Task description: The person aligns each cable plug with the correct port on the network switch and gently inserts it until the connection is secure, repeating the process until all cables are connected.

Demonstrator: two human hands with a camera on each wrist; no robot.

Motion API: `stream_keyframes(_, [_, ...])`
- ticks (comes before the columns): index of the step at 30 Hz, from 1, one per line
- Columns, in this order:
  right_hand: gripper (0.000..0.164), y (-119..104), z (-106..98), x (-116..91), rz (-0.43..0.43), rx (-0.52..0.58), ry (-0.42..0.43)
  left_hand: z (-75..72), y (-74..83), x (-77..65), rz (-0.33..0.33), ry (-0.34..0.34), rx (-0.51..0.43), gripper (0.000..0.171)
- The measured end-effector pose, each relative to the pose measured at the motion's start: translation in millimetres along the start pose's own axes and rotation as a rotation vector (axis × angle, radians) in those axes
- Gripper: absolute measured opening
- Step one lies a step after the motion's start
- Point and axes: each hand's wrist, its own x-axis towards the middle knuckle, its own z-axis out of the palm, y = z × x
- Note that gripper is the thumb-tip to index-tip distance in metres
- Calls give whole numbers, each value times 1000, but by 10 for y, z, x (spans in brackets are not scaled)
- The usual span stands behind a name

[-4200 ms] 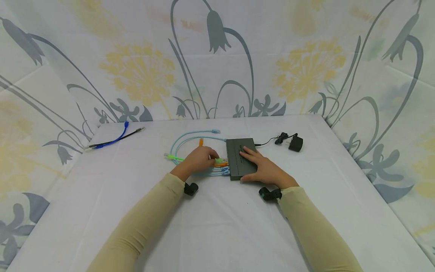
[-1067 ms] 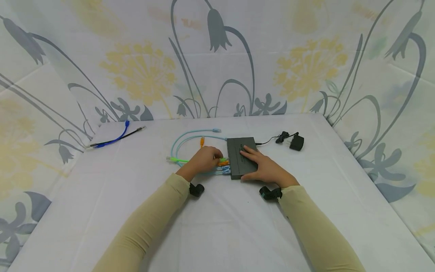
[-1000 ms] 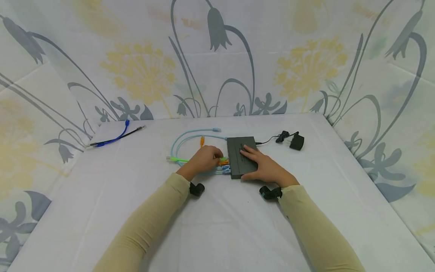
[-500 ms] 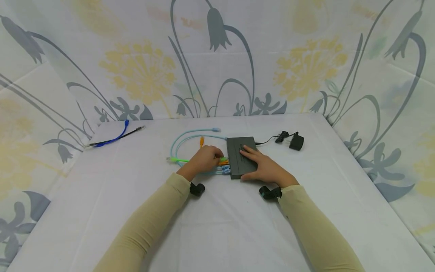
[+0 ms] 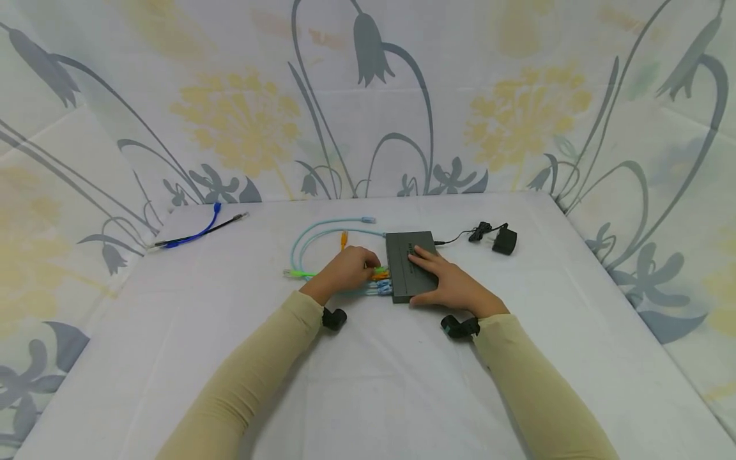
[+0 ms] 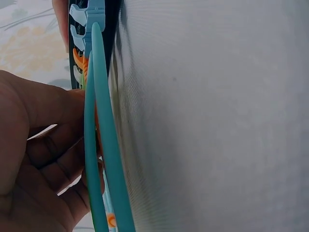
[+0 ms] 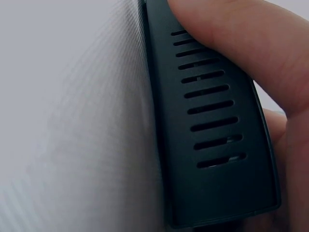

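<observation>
A dark grey network switch [image 5: 399, 259] lies on the white-covered table. My left hand [image 5: 344, 269] pinches a green network cable [image 5: 296, 274] near its right end, right at the port side of the switch; the fingers partly hide that plug. Beside it an orange plug [image 5: 382, 276] and light blue plugs [image 5: 384, 289] sit in the ports. My right hand [image 5: 458, 289] rests on the switch with fingers spread over its top. In the right wrist view, its thumb [image 7: 231, 34] lies across the corner above the vent slots [image 7: 210, 107].
Light blue cables [image 5: 299, 246] loop left of the switch, one loose plug [image 5: 368, 220] at the back. An orange plug [image 5: 344, 239] stands out behind my left hand. A power adapter [image 5: 505, 241] lies at right; blue and black cables [image 5: 198, 234] lie far left.
Since the earliest frame my left hand has moved slightly right with the green cable, bringing its end closer to the switch's ports. Over the last second both hands have stayed nearly still.
</observation>
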Motion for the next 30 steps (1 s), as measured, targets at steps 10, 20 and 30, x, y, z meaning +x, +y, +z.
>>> stream_keyframes(10, [99, 13, -2, 11, 1, 1, -4, -1, -12, -2, -15, -10, 2, 25])
stream_keyframes(20, [99, 63, 21, 26, -7, 7, 1, 4, -40, -15, -5, -8, 15, 27])
stream_keyframes(30, [99, 59, 20, 15, -5, 13, -5, -34, -76, -70, -14, -8, 12, 25])
